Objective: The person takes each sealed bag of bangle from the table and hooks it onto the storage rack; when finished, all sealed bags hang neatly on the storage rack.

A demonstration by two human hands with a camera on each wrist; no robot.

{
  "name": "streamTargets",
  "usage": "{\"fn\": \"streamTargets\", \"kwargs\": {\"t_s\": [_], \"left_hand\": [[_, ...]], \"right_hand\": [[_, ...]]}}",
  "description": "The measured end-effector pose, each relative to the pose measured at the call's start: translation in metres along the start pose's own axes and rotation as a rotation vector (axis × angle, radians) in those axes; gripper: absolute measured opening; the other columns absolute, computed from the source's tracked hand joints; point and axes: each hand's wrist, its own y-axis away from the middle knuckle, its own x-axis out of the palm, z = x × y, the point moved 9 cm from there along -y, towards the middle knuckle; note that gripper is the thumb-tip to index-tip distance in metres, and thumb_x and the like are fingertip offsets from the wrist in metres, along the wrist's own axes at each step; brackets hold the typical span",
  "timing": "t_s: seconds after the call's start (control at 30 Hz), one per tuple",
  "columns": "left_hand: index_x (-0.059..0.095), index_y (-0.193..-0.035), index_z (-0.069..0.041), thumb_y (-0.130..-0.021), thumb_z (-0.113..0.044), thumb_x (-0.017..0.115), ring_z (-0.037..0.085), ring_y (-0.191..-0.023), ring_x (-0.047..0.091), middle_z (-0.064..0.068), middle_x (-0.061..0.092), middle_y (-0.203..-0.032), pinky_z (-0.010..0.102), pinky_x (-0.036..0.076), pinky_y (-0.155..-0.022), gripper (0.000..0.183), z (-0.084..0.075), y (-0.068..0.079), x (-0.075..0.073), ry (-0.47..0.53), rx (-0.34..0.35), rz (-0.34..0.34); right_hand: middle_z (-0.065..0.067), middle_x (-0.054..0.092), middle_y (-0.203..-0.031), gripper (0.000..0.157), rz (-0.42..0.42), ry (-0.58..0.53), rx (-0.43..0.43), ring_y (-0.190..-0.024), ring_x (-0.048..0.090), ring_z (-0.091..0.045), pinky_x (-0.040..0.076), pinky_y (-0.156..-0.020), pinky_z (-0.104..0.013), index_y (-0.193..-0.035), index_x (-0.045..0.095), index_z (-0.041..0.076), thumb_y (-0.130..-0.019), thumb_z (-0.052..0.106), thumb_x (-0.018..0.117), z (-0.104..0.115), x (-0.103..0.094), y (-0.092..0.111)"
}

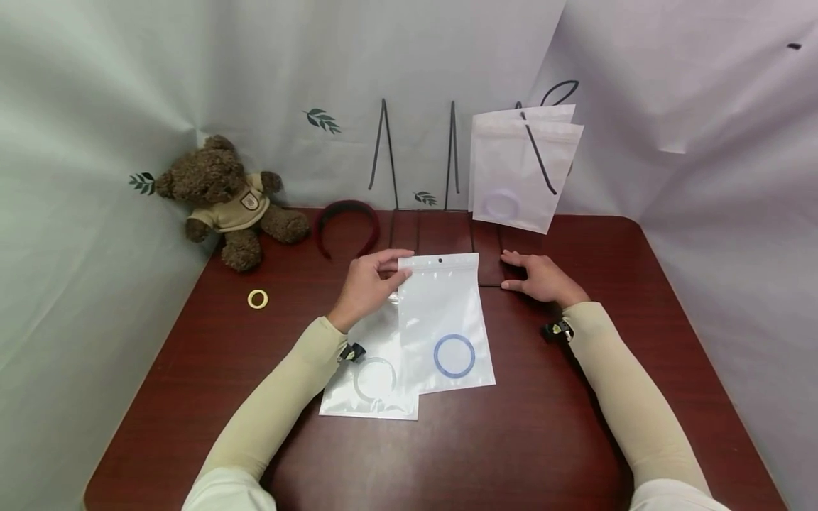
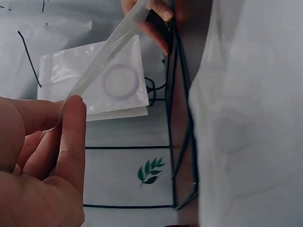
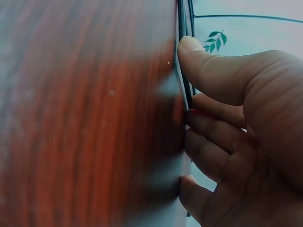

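Observation:
My left hand (image 1: 371, 284) pinches the top left corner of a white zip pouch (image 1: 441, 305), between thumb and fingers. A blue ring (image 1: 454, 356) shows through this pouch, and a small hang hole sits at its top edge. Partly beneath it lies another white pouch (image 1: 367, 390) with a pale ring (image 1: 375, 380) inside. My right hand (image 1: 540, 277) rests at the right side of a black wire rack's base (image 1: 491, 286). In the right wrist view its fingertips (image 3: 189, 45) touch down along the wire and tabletop, thumb apart from the fingers.
Two white pouches (image 1: 530, 177) hang on the rack's right hook, a lilac ring showing in the front one. Bare hooks (image 1: 452, 142) stand left of them. A teddy bear (image 1: 224, 199), a dark red headband (image 1: 348, 206) and a yellow ring (image 1: 258, 299) are at left.

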Motion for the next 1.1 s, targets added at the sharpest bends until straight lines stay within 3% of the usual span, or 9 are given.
{"fn": "streamTargets", "kwargs": {"t_s": [0.17,0.33,0.77,0.9,1.1], "left_hand": [[0.078,-0.128,-0.017,-0.097,-0.017,0.079,0.017,-0.086,0.080,0.005,0.083,-0.097,0.032,0.061,-0.075,0.032,-0.026,0.004,-0.020,-0.040,0.134,-0.119],[0.079,-0.125,-0.013,-0.096,-0.017,0.081,0.018,-0.078,0.079,0.007,0.083,-0.092,0.033,0.060,-0.067,0.030,-0.057,0.009,-0.033,-0.086,0.314,-0.216],[0.081,-0.114,-0.004,-0.089,-0.007,0.085,0.017,-0.073,0.079,0.011,0.082,-0.093,0.029,0.062,-0.066,0.025,-0.122,0.024,-0.045,-0.191,0.663,-0.354],[0.081,-0.113,-0.004,-0.090,-0.008,0.085,0.013,-0.069,0.076,0.010,0.082,-0.094,0.027,0.059,-0.064,0.024,-0.134,0.025,-0.044,-0.245,0.727,-0.375],[0.081,-0.114,-0.003,-0.094,-0.011,0.082,0.015,-0.073,0.077,0.010,0.082,-0.098,0.031,0.060,-0.064,0.021,-0.146,0.018,-0.047,-0.278,0.757,-0.396]], "right_hand": [[-0.024,0.040,-0.165,0.074,-0.004,-0.003,-0.010,-0.156,0.035,-0.041,0.031,-0.124,-0.059,-0.160,0.045,0.006,-0.098,0.029,0.077,0.000,-0.001,0.000],[-0.024,0.043,-0.163,0.074,-0.016,0.000,-0.027,-0.156,0.036,-0.041,0.031,-0.124,-0.058,-0.160,0.046,0.006,-0.097,0.029,0.078,0.000,-0.002,0.000],[-0.022,0.044,-0.163,0.073,-0.023,0.006,-0.029,-0.155,0.038,-0.039,0.031,-0.124,-0.056,-0.159,0.047,0.007,-0.097,0.031,0.078,-0.001,-0.001,-0.002],[-0.022,0.045,-0.163,0.073,-0.027,0.006,-0.031,-0.155,0.039,-0.039,0.032,-0.124,-0.056,-0.159,0.048,0.007,-0.097,0.030,0.078,0.000,-0.002,-0.001],[-0.024,0.045,-0.162,0.072,-0.034,0.004,-0.042,-0.154,0.039,-0.041,0.032,-0.123,-0.058,-0.158,0.049,0.005,-0.098,0.032,0.077,0.001,-0.002,-0.001]]}}
